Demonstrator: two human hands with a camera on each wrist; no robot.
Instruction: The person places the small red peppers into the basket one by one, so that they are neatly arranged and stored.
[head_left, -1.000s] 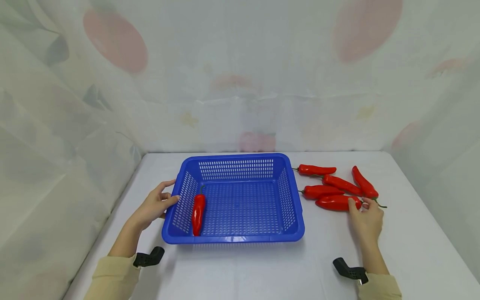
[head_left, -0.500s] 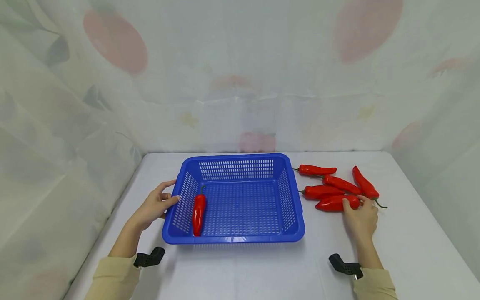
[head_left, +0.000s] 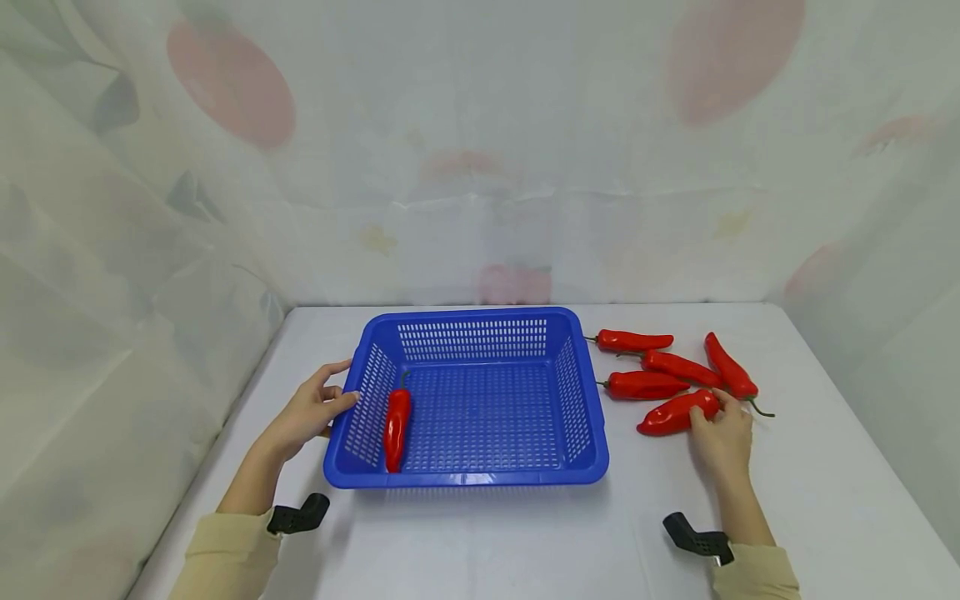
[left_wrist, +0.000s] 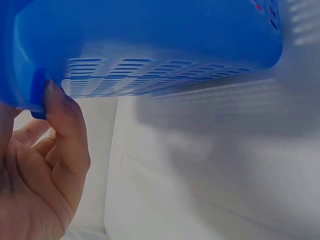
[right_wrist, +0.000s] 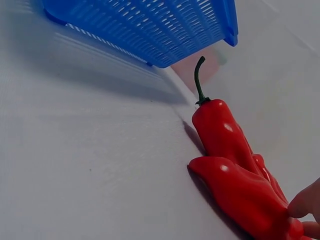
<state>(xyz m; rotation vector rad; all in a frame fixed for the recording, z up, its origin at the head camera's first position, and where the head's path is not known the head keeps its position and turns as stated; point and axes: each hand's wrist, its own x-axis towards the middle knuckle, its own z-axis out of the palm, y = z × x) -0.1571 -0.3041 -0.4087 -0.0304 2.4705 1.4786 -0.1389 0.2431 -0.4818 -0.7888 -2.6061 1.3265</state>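
Observation:
A blue plastic basket [head_left: 472, 479] stands mid-table with one red chili pepper [head_left: 397, 429] lying along its left inside. My left hand [head_left: 311, 408] grips the basket's left rim, thumb above and fingers below; the left wrist view shows the fingers [left_wrist: 67, 130] curled at the rim's edge. On the right, my right hand [head_left: 723, 433] pinches the stem end of the nearest red pepper [head_left: 672, 414], whose tip points left. In the right wrist view that pepper [right_wrist: 240, 197] lies against another red pepper [right_wrist: 220, 127] with a green stem.
Behind the pinched pepper lie several more red peppers, among them a back one [head_left: 633, 340], a middle one [head_left: 682, 367] and a rightmost one [head_left: 731, 367]. A white cloth covers the table [head_left: 540, 542]. Patterned curtains [head_left: 480, 150] hang close behind and at both sides.
My right hand has shifted slightly left along the pepper. Its tip has swung toward me, away from the pepper behind. The left hand and basket have stayed put.

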